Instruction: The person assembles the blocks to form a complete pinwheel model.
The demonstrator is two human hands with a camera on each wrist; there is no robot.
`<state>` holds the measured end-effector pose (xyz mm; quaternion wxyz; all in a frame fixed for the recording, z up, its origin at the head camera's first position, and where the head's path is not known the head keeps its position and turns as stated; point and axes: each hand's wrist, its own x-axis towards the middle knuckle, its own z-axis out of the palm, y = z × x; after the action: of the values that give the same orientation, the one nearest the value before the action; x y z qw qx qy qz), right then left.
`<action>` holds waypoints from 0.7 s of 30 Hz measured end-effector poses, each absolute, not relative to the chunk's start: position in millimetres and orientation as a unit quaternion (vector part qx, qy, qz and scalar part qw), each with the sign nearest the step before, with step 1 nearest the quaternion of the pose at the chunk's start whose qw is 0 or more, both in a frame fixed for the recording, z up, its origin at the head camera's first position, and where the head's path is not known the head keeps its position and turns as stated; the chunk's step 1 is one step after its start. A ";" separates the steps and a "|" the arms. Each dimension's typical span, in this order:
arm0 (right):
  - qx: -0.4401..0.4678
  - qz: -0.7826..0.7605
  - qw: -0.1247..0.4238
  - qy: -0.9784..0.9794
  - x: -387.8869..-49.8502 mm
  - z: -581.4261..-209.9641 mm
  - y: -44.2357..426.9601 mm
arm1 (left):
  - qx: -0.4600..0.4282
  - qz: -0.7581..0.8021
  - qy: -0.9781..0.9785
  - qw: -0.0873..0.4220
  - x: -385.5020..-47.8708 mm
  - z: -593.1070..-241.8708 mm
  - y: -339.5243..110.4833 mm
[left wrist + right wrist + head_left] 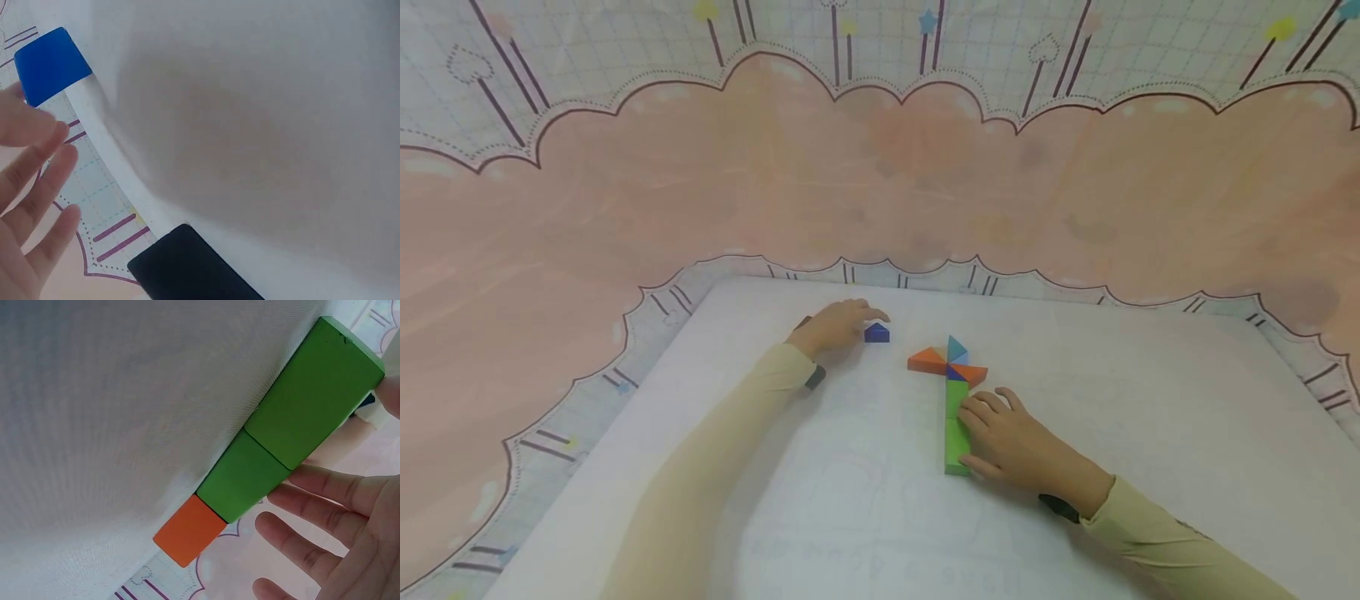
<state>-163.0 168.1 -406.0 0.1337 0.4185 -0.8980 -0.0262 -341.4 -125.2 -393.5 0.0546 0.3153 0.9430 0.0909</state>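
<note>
Several triangular blocks, among them an orange block (927,362) and a teal block (956,347), meet in a pinwheel on the white tabletop. Two green rectangular blocks (957,442) run end to end from it toward the person. Along their right side lies the right hand (1011,442), its fingertips touching the green edges (312,406); the fingers are fairly straight. Farther left, a dark blue triangular block (877,333) stands apart from the pinwheel. The left hand (835,325) is right beside it, fingers extended and fingertips close to the block's edge (53,65); contact is hard to tell.
A white table surface (820,500) spreads around the blocks. Beyond its far edge hangs a patterned cloth (880,183) with pink cloud shapes. Each wrist wears a dark device, such as the one on the left wrist (190,269).
</note>
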 end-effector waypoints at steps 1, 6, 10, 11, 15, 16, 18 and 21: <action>0.421 -0.025 0.140 -0.896 -163.0 -406.4 168.3 | 0.327 0.086 0.940 0.045 -341.6 -393.9 -125.0; 0.427 -0.021 0.157 -0.890 -162.8 -407.2 168.8 | 0.352 0.069 0.933 0.020 -341.2 -393.9 -123.9; 0.426 -0.023 0.158 -0.890 -162.3 -406.8 167.9 | 0.364 0.059 0.929 0.021 -340.5 -393.5 -124.3; 0.426 -0.025 0.158 -0.890 -162.1 -406.6 167.7 | 0.367 0.057 0.928 0.022 -340.3 -393.7 -124.5; 0.425 -0.027 0.159 -0.891 -161.1 -405.9 167.9 | 0.380 0.054 0.923 0.019 -338.3 -393.3 -124.0; 0.425 -0.027 0.160 -0.891 -160.9 -405.7 168.0 | 0.381 0.053 0.923 0.018 -337.6 -392.8 -123.6; 0.425 -0.028 0.160 -0.890 -160.5 -405.4 168.1 | 0.380 0.052 0.923 0.018 -336.3 -391.3 -122.7; 0.426 -0.028 0.161 -0.890 -160.0 -404.8 168.0 | 0.370 0.052 0.927 0.025 -334.3 -389.5 -122.0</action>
<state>-160.0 168.0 -404.8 0.1606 0.4256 -0.8901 -0.0284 -334.3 -122.0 -389.5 0.0249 0.3702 0.9272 0.0520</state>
